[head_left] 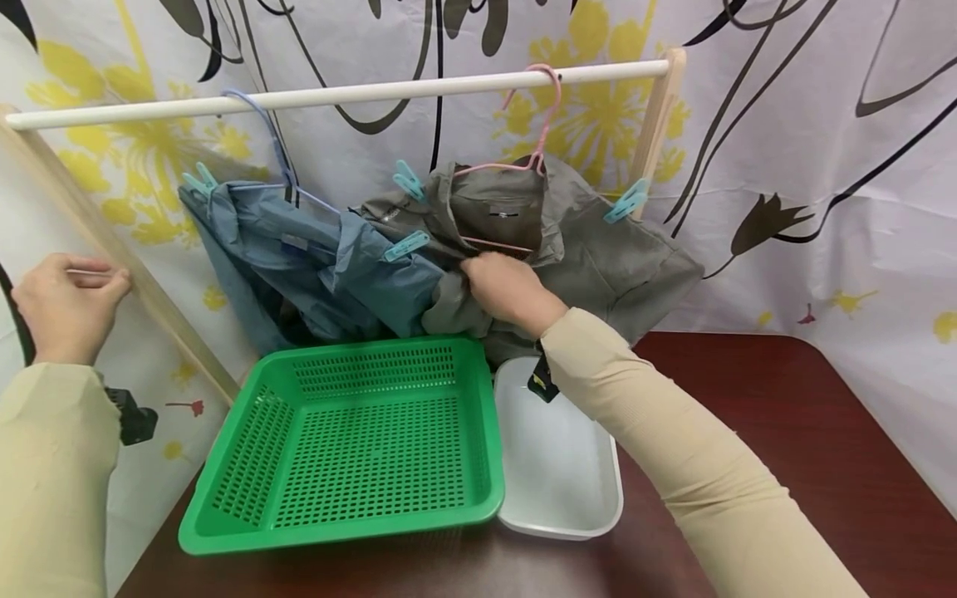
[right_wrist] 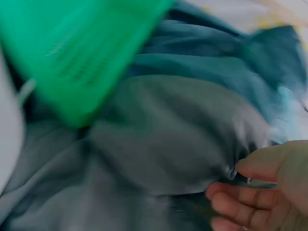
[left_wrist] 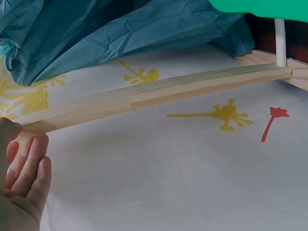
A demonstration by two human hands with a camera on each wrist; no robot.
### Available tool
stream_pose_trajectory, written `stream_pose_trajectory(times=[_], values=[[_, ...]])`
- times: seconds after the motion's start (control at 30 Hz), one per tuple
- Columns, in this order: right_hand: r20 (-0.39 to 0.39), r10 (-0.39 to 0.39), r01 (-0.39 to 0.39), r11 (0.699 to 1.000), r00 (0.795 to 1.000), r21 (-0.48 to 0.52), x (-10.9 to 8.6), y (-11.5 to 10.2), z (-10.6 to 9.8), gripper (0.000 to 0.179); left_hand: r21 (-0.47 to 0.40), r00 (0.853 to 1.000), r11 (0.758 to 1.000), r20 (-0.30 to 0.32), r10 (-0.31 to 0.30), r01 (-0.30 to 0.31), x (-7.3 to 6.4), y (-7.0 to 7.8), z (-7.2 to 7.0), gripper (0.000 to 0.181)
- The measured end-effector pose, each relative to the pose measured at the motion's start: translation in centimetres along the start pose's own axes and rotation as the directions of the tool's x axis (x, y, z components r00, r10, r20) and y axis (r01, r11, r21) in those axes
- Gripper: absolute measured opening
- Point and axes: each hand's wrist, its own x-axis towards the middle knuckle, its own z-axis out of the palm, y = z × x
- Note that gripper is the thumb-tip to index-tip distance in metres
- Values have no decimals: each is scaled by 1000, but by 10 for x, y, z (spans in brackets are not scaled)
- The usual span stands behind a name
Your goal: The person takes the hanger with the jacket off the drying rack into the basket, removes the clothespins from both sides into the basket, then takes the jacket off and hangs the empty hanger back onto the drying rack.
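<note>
My right hand [head_left: 508,286] pinches the front of a grey collared shirt [head_left: 620,257] just below its neck opening. In the right wrist view, the thumb and fingers meet at a fold of grey cloth [right_wrist: 178,134]. The shirt hangs from a pink hanger [head_left: 549,124], with light blue clothespins [head_left: 628,201] at its shoulders. My left hand [head_left: 71,307] is at the rack's slanted wooden post [head_left: 157,307], its thumb and fingertips pinching the edge. Left of the shirt, a blue garment [head_left: 321,274] hangs on a blue hanger [head_left: 277,149], also with clothespins.
A green plastic basket [head_left: 489,465] sits on the dark red table [head_left: 718,374] in front of the garments. Beside it is a white bin [head_left: 561,465], partly under my right forearm. The white rail [head_left: 359,93] spans the rack, before a patterned curtain [head_left: 845,274].
</note>
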Motion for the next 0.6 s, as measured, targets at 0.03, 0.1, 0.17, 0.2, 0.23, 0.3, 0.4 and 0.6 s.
stream_pose_trajectory(times=[0.03, 0.1, 0.17, 0.2, 0.23, 0.3, 0.4, 0.6], values=[[31, 1, 0, 1000, 1000, -6, 0, 0, 4, 31, 12, 1000, 1000, 0, -6, 6, 2, -3, 1, 10], [89, 9, -7, 1000, 996, -25, 1, 0, 10, 30, 18, 1000, 1000, 0, -17, 17, 5, -8, 4, 9], [121, 10, -6, 1000, 993, -30, 2, -1, 15, 31, 16, 1000, 1000, 6, -25, 25, 7, -13, 6, 19], [123, -1, 4, 1000, 992, -17, 3, -1, 15, 31, 27, 1000, 999, 3, -19, 19, 8, -17, 8, 21], [119, -19, 18, 1000, 993, 16, 3, -2, 16, 31, 40, 1000, 999, -2, -17, 17, 10, -21, 10, 23], [97, -80, 66, 988, 992, 138, 5, -2, 15, 32, 38, 1000, 999, -10, -7, 8, 10, -24, 10, 35], [30, -159, 135, 912, 987, 387, 6, -3, 11, 36, 43, 999, 999, -34, 10, -8, 6, -20, 8, 27], [-129, -119, 175, 677, 984, 715, 3, -17, -2, 35, -36, 999, 999, -36, -14, 12, -20, 33, -13, 18]])
